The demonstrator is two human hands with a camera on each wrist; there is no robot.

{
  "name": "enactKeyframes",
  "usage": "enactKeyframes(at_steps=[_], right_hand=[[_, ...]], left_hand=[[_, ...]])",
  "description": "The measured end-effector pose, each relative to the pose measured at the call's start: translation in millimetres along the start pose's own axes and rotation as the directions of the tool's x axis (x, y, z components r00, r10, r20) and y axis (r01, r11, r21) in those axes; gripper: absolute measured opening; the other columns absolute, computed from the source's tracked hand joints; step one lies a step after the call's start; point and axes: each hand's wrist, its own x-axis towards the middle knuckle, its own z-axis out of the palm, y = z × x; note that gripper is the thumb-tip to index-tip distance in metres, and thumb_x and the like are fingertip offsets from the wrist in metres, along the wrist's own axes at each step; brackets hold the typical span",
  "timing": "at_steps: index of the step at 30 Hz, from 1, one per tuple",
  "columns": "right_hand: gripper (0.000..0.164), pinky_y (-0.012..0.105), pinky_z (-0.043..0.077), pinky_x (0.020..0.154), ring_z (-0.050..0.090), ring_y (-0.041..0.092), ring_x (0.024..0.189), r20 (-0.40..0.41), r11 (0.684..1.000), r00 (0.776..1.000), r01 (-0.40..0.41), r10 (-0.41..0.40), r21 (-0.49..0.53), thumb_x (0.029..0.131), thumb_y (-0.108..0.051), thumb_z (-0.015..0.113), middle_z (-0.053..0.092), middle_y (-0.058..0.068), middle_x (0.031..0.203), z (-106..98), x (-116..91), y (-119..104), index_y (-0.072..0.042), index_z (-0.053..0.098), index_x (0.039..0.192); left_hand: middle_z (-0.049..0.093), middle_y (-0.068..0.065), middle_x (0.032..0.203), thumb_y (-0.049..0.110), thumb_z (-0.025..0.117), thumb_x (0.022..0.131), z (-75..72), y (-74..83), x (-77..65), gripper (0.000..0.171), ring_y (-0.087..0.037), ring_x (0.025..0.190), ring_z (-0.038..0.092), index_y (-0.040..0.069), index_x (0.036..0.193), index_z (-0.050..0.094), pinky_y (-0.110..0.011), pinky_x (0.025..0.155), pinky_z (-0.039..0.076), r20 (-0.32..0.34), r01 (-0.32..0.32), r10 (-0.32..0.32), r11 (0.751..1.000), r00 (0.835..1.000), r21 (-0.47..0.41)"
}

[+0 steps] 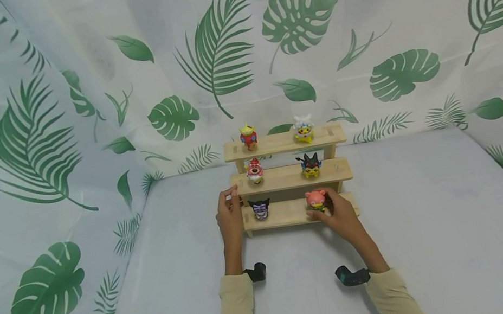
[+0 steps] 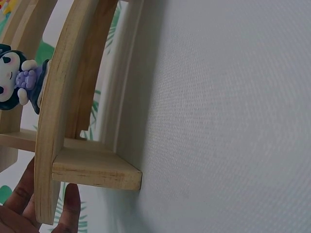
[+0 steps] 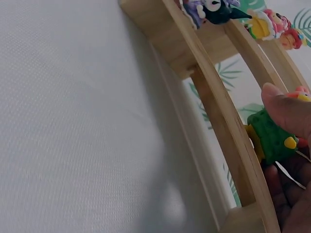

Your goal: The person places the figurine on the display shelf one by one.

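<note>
A three-step wooden display shelf (image 1: pixel 291 220) stands on the table. My left hand (image 1: pixel 229 218) is at its left end; in the left wrist view the thumb (image 2: pixel 71 204) and fingers lie on opposite sides of the bottom board's end, holding it. My right hand (image 1: pixel 341 214) pinches a figurine (image 1: pixel 315 199) with a pink head at the right of the bottom step. The right wrist view shows its green body (image 3: pixel 272 136) between thumb and fingers, its yellow base right at the board. A black-hooded figurine (image 1: pixel 260 209) with a purple bow sits at the bottom left.
On the middle step stand a pink figurine (image 1: pixel 255 172) and a black-eared yellow figurine (image 1: pixel 311 165). The top step carries a red-and-yellow figurine (image 1: pixel 248 137) and a white-topped yellow figurine (image 1: pixel 303 129). Behind the shelf hangs a leaf-print cloth (image 1: pixel 241 92); a whitish table (image 1: pixel 177 278) lies below.
</note>
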Motion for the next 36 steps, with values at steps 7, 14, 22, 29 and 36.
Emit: enactKeyframes(at_steps=[7, 14, 22, 29, 36], right_hand=[[0.057, 0.034, 0.052, 0.078, 0.059, 0.023, 0.095, 0.015, 0.999, 0.999, -0.042, 0.042, 0.001, 0.081, -0.015, 0.081, 0.064, 0.019, 0.112, -0.4, 0.1, -1.3, 0.002, 0.052, 0.127], [0.057, 0.043, 0.054, 0.085, 0.063, 0.03, 0.103, 0.008, 0.999, 0.999, -0.041, 0.04, 0.007, 0.081, -0.014, 0.08, 0.064, 0.02, 0.115, -1.3, -0.9, -1.2, 0.001, 0.052, 0.128], [0.055, 0.025, 0.053, 0.082, 0.063, 0.027, 0.102, -0.013, 1.0, 1.0, -0.019, 0.019, 0.006, 0.082, -0.015, 0.08, 0.064, 0.018, 0.114, -1.2, -1.9, 2.1, -0.001, 0.054, 0.128], [0.055, 0.02, 0.052, 0.08, 0.061, 0.021, 0.1, -0.006, 0.999, 0.999, -0.033, 0.033, 0.027, 0.082, -0.016, 0.08, 0.064, 0.017, 0.115, -3.6, -1.2, -1.3, -0.002, 0.054, 0.129], [0.053, 0.026, 0.054, 0.081, 0.062, 0.024, 0.1, -0.011, 1.0, 1.0, -0.02, 0.02, 0.022, 0.083, -0.013, 0.078, 0.064, 0.019, 0.118, -3.3, -0.4, -2.4, -0.001, 0.055, 0.129]], left_hand=[[0.066, 0.003, 0.129, 0.036, 0.048, 0.103, 0.2, 1.6, 0.3, 0.028, -0.021, 0.098, 0.071, 0.017, 0.119, 0.062, -0.039, 0.083, 0.058, 0.002, -0.005, 0.005, 1.0, 1.0, 0.003], [0.066, 0.004, 0.129, 0.037, 0.048, 0.103, 0.8, 1.2, -0.5, 0.028, -0.02, 0.099, 0.071, 0.018, 0.118, 0.063, -0.04, 0.083, 0.058, 0.004, -0.002, 0.002, 1.0, 1.0, 0.003], [0.067, 0.005, 0.127, 0.039, 0.048, 0.103, 1.2, 1.7, -0.9, 0.028, -0.019, 0.097, 0.072, 0.02, 0.118, 0.063, -0.04, 0.081, 0.058, 0.003, -0.004, 0.004, 1.0, 1.0, 0.01], [0.068, 0.003, 0.124, 0.038, 0.048, 0.103, 1.3, 2.4, 0.1, 0.028, -0.019, 0.096, 0.072, 0.021, 0.119, 0.063, -0.04, 0.081, 0.058, -0.001, -0.002, 0.002, 1.0, 1.0, 0.014], [0.066, 0.005, 0.129, 0.038, 0.048, 0.103, 0.0, 1.0, -0.5, 0.028, -0.02, 0.099, 0.071, 0.02, 0.119, 0.062, -0.041, 0.083, 0.058, -0.002, 0.003, -0.003, 1.0, 1.0, 0.02]])
